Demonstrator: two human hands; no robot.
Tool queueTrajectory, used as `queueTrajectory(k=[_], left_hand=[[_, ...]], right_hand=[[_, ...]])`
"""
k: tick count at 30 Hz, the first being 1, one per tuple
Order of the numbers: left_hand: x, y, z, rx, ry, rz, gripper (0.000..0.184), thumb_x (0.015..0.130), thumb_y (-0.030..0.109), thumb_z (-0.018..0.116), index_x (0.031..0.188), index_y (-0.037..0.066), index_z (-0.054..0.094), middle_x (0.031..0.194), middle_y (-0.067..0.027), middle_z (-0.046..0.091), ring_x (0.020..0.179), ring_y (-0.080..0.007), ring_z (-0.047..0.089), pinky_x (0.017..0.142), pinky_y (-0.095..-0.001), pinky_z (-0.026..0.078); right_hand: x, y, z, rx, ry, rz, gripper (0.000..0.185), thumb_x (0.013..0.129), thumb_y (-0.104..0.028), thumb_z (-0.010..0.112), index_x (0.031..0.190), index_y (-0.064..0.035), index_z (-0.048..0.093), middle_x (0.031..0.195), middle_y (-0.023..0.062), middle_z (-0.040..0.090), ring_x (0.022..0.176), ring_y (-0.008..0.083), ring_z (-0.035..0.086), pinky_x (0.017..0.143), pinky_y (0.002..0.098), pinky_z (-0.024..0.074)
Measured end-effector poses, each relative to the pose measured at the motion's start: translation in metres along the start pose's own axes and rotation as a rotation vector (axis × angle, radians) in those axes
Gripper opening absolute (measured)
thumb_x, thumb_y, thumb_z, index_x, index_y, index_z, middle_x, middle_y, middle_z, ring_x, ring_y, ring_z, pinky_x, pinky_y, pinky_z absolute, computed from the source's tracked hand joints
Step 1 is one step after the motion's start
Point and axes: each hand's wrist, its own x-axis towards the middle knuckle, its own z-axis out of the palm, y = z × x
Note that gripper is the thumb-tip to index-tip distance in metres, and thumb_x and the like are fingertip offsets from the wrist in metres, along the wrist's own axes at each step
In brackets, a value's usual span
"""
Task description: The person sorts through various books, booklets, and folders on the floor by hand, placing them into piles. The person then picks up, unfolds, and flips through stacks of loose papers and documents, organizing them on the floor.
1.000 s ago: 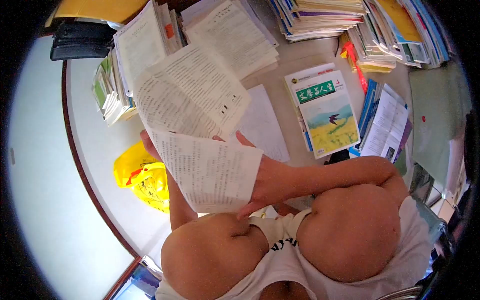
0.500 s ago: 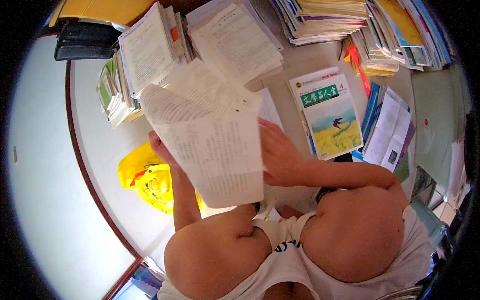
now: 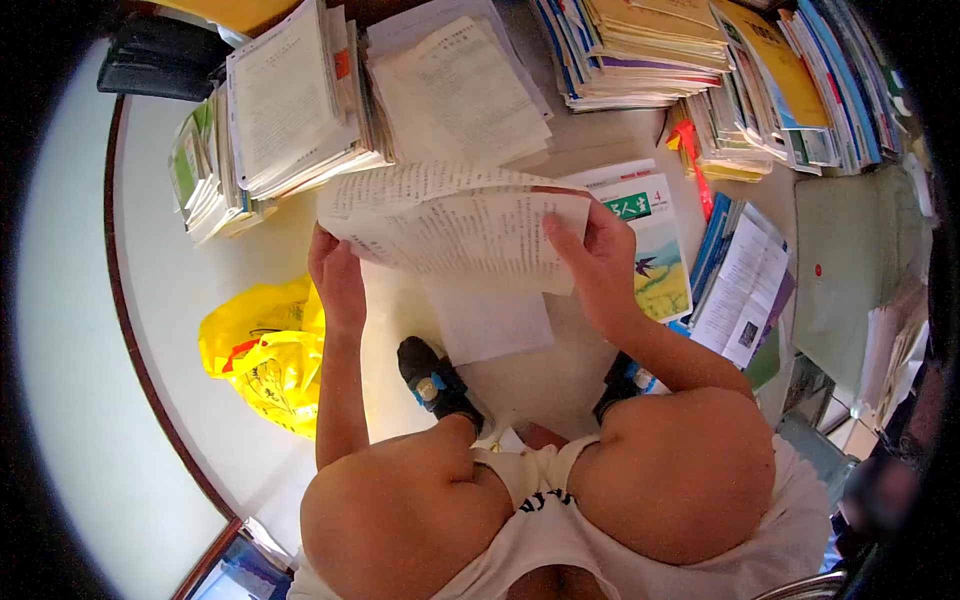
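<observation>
Printed sheets of paper (image 3: 450, 225) are stretched between my two hands above the floor, bowed in the middle. At their left edge my left hand (image 3: 338, 272) is closed on the paper. My right hand (image 3: 602, 265) grips the right edge, thumb on top of the print. Below the held sheets a white sheet (image 3: 490, 325) lies on the floor, its upper part hidden. Partly behind my right hand is a magazine (image 3: 662, 270) with a green title and a bird on its cover.
A yellow plastic bag (image 3: 265, 350) lies at the left. Paper stacks (image 3: 285, 105) and loose sheets (image 3: 460, 95) stand ahead; piled books (image 3: 650, 60) are at the back right. Blue booklets and a printed sheet (image 3: 742, 290) lie at the right. My shod foot (image 3: 435, 380) is below.
The sheets have swung up from hanging low to being spread between both hands. My right hand has moved right, to the paper's right edge. The white floor sheet shows more.
</observation>
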Motion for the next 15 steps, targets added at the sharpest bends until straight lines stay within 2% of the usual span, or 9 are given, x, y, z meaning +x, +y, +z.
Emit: queueTrajectory(k=[1,3,4,6,9,10,11,14,15], left_hand=[[-0.002,-0.002,0.003,0.035,-0.017,0.012,0.053,0.088,0.009,0.053,0.139,0.000,0.043,0.137,-0.0098,0.050,0.129,-0.0218,0.046,0.113,-0.0369,0.031],[-0.006,-0.006,0.009,0.368,0.051,0.159,0.060,0.086,0.013,0.060,0.142,0.000,0.041,0.145,-0.0128,0.044,0.137,-0.0262,0.039,0.116,-0.0395,0.027],[-0.005,-0.006,0.011,0.360,0.060,0.156,0.060,0.086,0.013,0.060,0.142,0.000,0.041,0.145,-0.0128,0.044,0.137,-0.0262,0.039,0.116,-0.0395,0.027],[0.004,0.002,0.019,0.411,-0.113,0.365,0.068,0.084,0.019,0.066,0.143,-0.001,0.041,0.149,-0.0158,0.040,0.141,-0.0300,0.033,0.116,-0.0418,0.025],[0.003,0.026,0.033,0.437,-0.231,0.367,0.074,0.082,0.029,0.071,0.143,0.000,0.042,0.153,-0.0183,0.035,0.145,-0.0322,0.027,0.117,-0.0441,0.022],[0.004,0.029,0.039,0.414,-0.211,0.413,0.062,0.083,0.022,0.072,0.136,-0.001,0.050,0.139,-0.0161,0.051,0.131,-0.0268,0.047,0.109,-0.0392,0.036],[0.002,0.027,0.037,0.408,-0.205,0.411,0.062,0.083,0.022,0.072,0.136,-0.001,0.050,0.139,-0.0161,0.051,0.131,-0.0268,0.047,0.109,-0.0392,0.036],[-0.006,0.021,0.028,0.473,-0.091,0.276,0.016,0.089,0.001,0.065,0.104,-0.001,0.061,0.091,0.0001,0.063,0.080,-0.0075,0.055,0.075,-0.0236,0.047],[-0.006,0.020,0.028,0.467,-0.087,0.278,0.016,0.089,0.001,0.065,0.104,-0.001,0.061,0.091,0.0001,0.063,0.080,-0.0075,0.055,0.075,-0.0236,0.047]], right_hand=[[0.000,0.001,-0.001,-0.010,-0.003,0.003,0.039,0.094,-0.030,0.066,0.117,0.0014,0.061,0.101,0.0082,0.067,0.091,0.0119,0.062,0.079,0.0272,0.0498],[0.003,0.001,-0.002,0.036,0.054,0.002,0.028,0.094,-0.018,0.067,0.114,0.0017,0.064,0.094,0.0051,0.068,0.082,0.0098,0.062,0.073,0.0238,0.0500],[0.003,0.002,-0.004,0.026,0.048,0.006,0.028,0.094,-0.018,0.067,0.114,0.0017,0.064,0.094,0.0051,0.068,0.082,0.0098,0.062,0.073,0.0238,0.0500],[0.006,0.004,-0.008,-0.084,0.077,0.006,0.027,0.093,-0.021,0.068,0.108,0.0016,0.064,0.090,0.0039,0.068,0.078,0.0093,0.060,0.070,0.0238,0.0498],[0.012,0.007,-0.013,-0.099,0.074,-0.031,0.023,0.094,-0.021,0.068,0.102,0.0002,0.063,0.089,0.0033,0.066,0.079,0.0089,0.060,0.071,0.0240,0.0495],[0.013,0.005,-0.013,-0.108,0.070,-0.028,0.023,0.094,-0.021,0.068,0.102,0.0002,0.063,0.089,0.0033,0.066,0.079,0.0089,0.060,0.071,0.0240,0.0495],[0.013,0.002,-0.012,-0.054,0.070,-0.047,0.022,0.093,-0.019,0.068,0.103,-0.0005,0.061,0.091,0.0038,0.066,0.081,0.0087,0.059,0.072,0.0241,0.0492],[0.015,0.007,-0.022,-0.095,0.032,-0.146,0.027,0.092,-0.016,0.069,0.110,-0.0015,0.055,0.099,0.0058,0.064,0.086,0.0097,0.059,0.076,0.0250,0.0495],[0.017,0.008,-0.026,-0.182,-0.003,-0.228,0.034,0.091,-0.014,0.070,0.116,-0.0017,0.052,0.104,0.0072,0.064,0.089,0.0108,0.060,0.079,0.0258,0.0500]])
